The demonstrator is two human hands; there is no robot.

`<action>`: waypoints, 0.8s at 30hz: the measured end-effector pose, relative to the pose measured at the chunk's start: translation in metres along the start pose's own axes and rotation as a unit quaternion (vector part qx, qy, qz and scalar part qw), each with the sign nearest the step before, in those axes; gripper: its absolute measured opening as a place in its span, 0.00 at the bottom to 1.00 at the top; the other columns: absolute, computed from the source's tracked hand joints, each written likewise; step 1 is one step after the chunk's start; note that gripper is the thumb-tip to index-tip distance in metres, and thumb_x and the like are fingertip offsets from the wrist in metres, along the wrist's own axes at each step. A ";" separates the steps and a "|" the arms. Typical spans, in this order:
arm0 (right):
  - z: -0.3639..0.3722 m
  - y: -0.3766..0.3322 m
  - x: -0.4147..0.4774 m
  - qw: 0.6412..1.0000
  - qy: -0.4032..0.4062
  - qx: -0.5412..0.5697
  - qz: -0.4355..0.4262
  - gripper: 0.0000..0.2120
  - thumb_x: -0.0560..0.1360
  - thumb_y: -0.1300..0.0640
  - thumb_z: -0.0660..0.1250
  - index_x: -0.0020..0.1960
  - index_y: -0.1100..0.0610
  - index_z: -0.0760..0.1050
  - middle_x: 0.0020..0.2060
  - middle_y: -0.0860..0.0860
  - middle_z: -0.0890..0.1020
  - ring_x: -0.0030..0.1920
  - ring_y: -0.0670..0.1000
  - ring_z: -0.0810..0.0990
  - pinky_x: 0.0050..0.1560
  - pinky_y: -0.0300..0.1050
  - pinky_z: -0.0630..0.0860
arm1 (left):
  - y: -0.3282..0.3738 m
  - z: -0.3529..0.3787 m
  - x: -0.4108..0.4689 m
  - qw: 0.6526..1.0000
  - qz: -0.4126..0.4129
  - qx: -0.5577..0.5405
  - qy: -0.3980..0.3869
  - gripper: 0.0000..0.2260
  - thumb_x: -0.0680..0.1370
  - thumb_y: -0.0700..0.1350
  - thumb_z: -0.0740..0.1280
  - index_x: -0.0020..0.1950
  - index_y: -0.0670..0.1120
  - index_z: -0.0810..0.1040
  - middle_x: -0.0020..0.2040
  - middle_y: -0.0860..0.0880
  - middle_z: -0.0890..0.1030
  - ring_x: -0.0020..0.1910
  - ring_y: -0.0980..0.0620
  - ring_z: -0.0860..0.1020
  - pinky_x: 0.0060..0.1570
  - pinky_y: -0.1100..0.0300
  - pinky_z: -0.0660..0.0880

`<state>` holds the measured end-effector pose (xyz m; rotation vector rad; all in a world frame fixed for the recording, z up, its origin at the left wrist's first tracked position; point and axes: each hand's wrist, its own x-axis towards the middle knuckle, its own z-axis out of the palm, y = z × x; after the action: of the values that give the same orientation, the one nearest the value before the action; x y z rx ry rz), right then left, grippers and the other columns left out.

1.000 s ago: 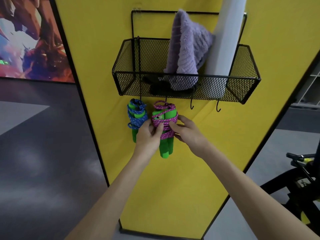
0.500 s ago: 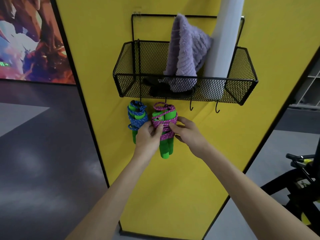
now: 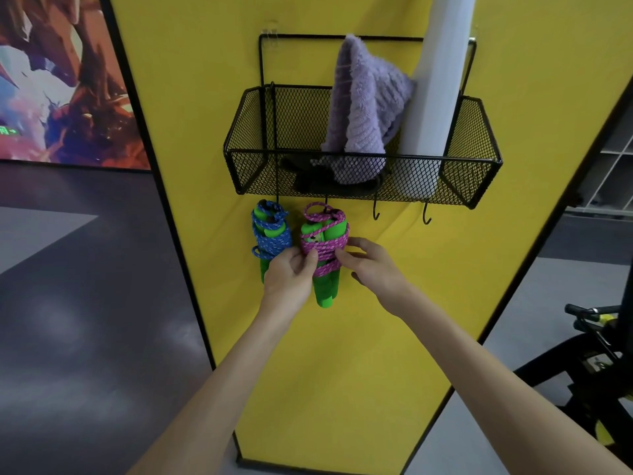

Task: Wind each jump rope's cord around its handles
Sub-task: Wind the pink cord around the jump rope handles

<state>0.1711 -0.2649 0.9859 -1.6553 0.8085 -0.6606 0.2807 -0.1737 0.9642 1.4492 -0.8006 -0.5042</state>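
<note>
**Step in hand: securing the last turns on rope 2 of 2**

Head view. The pink jump rope (image 3: 325,246) hangs under the lower front edge of the wire basket (image 3: 253,173). It is just right of the blue jump rope (image 3: 270,231), which hangs below the basket's lower left corner. Both cords appear fully wound around their green handles (image 3: 323,293), so the task is judged nearly complete.

The left hand (image 3: 291,277) grips the pink bundle from its left side, thumb across the coils. The right hand (image 3: 375,269) pinches the coils from the right.

Next move, as judged: seat the loose end, then let go without slackening the wrap.

Materials:
- Cord: braided and speckled.
- Handles: smooth, foam-like cylinders.
- Basket: black diamond-mesh metal.
- Purple towel (image 3: 363,108): ribbed and plush, inside the basket.
- 2 bare hooks (image 3: 375,211): toward the basket's right corner.
</note>
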 end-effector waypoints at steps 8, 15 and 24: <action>-0.013 0.010 -0.010 1.000 0.018 -0.013 0.021 0.17 0.77 0.52 0.65 0.65 0.56 0.72 0.55 0.54 0.79 0.58 0.52 0.76 0.61 0.48 0.73 | 0.003 -0.003 -0.008 1.000 -0.004 -0.005 0.029 0.13 0.81 0.43 0.62 0.65 0.43 0.74 0.57 0.51 0.79 0.56 0.58 0.77 0.54 0.68 0.72; -0.022 0.014 -0.023 1.000 0.013 -0.005 0.027 0.14 0.79 0.51 0.63 0.62 0.54 0.74 0.56 0.54 0.80 0.58 0.53 0.78 0.59 0.48 0.74 | 0.004 -0.003 -0.017 0.998 -0.006 -0.019 0.052 0.14 0.81 0.43 0.62 0.66 0.43 0.73 0.60 0.49 0.78 0.60 0.54 0.77 0.62 0.60 0.72; -0.033 0.023 -0.049 0.988 -0.036 0.138 0.066 0.14 0.80 0.52 0.62 0.61 0.58 0.75 0.56 0.54 0.82 0.56 0.53 0.82 0.60 0.49 0.75 | 0.002 0.000 -0.032 0.993 -0.021 -0.104 0.055 0.08 0.80 0.43 0.64 0.58 0.46 0.78 0.55 0.49 0.82 0.54 0.56 0.80 0.54 0.64 0.74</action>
<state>0.1123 -0.2487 0.9705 -1.3549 0.7318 -0.5883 0.2593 -0.1499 0.9606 1.2903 -0.6131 -0.5197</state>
